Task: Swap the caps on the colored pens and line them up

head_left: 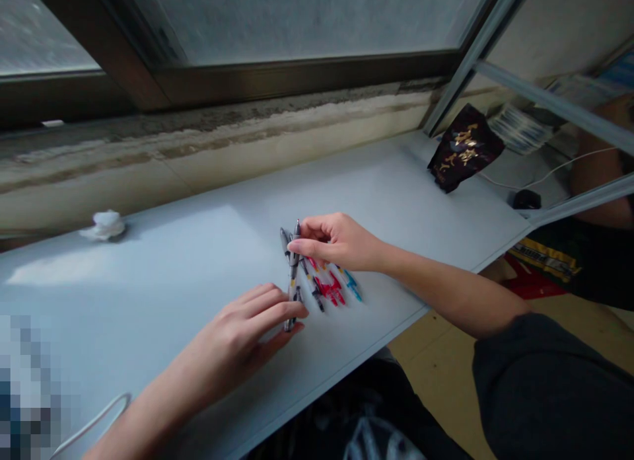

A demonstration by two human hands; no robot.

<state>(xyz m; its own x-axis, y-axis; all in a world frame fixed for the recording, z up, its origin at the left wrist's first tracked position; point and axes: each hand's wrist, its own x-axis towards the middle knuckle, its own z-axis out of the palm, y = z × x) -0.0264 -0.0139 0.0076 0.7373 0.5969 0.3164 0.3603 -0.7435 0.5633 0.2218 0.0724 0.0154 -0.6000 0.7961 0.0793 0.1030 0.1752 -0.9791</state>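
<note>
Several pens (331, 289) in black, red and blue lie side by side on the white desk (188, 275) below a window. My right hand (337, 242) pinches the upper end of a grey-black pen (293, 275), fingers curled over the tops of the other pens. My left hand (238, 334) lies on the desk with fingers stretched out and close together, fingertips touching the lower end of that same pen.
A crumpled white tissue (105, 225) sits at the far left near the sill. A dark snack bag (463, 148) stands at the right end. A small black object (526, 199) and a white cable (545, 176) lie beyond it. Another white cable (94, 420) runs at bottom left.
</note>
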